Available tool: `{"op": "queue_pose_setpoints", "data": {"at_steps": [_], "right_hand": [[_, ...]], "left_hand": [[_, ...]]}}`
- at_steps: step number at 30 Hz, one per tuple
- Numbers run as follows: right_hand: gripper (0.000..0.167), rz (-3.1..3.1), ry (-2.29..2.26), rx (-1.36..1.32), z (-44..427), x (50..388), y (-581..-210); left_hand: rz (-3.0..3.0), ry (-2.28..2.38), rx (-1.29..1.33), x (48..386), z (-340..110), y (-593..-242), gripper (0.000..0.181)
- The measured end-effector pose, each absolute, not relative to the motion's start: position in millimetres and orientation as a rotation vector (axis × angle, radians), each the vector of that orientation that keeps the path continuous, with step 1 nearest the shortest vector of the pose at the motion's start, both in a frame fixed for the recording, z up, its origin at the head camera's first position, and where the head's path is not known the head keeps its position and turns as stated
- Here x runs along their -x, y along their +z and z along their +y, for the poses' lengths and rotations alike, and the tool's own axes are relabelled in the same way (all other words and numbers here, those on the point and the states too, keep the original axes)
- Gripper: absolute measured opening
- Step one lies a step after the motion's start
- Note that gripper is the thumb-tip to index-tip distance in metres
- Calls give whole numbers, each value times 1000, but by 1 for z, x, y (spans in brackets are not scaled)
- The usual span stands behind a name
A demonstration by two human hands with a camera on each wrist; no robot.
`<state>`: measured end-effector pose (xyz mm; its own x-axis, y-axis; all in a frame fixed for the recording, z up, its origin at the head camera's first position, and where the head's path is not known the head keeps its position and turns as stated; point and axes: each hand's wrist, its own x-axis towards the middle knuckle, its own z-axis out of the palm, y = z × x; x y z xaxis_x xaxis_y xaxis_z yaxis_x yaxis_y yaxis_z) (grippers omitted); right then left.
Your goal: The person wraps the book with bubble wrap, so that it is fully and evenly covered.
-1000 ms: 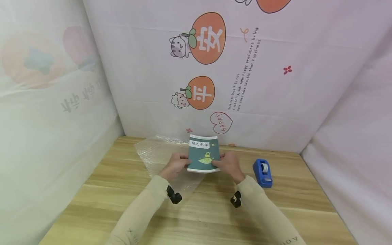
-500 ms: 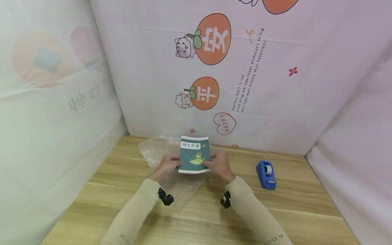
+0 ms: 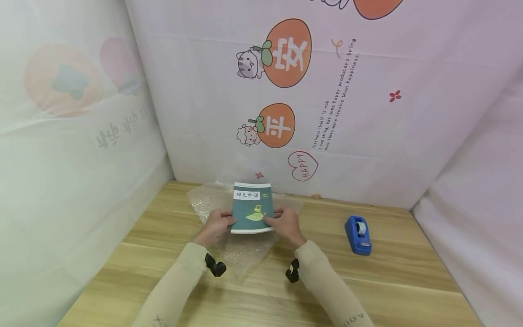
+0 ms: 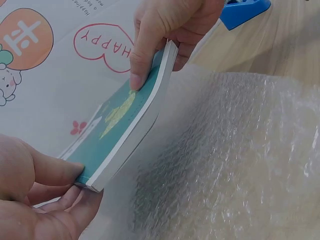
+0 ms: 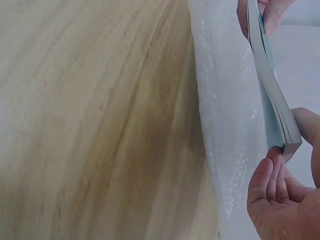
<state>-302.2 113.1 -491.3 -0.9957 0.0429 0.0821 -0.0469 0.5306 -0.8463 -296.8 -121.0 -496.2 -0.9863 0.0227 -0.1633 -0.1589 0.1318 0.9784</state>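
A teal book [image 3: 250, 211] with a white title label and a yellow-green leaf drawing is held up by both hands, slightly bent. My left hand [image 3: 216, 224] pinches its left edge, thumb on the cover and fingers beneath, as the left wrist view also shows. On the opposite edge, my right hand [image 3: 288, 224] grips with the thumb over the cover. Below the book a clear sheet of bubble wrap [image 3: 245, 252] lies spread on the table. In the left wrist view a gap shows between the book and the bubble wrap [image 4: 235, 160].
A blue tape dispenser [image 3: 358, 236] stands on the wooden table [image 3: 392, 272], right of the right hand. White printed cloth [image 3: 359, 113] rises behind the table's far edge, and cloth also hangs at both sides.
Both hands have carried the book leftward and slightly down, so it now sits more centrally over the bubble wrap. The head view has shifted a little. Their hold on the book stays the same.
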Motion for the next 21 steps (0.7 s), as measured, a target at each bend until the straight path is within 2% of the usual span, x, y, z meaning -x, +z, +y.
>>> {"op": "queue_pose_setpoints", "data": {"at_steps": [8,21], "right_hand": [[38,-2615,1566,14,103,305,-501],[42,-2635,1570,83,92,311,-512]], "left_hand": [[2228,2060,165,299,-128,-504,33],[2210,2003,249,306,-132,-512,39]]}}
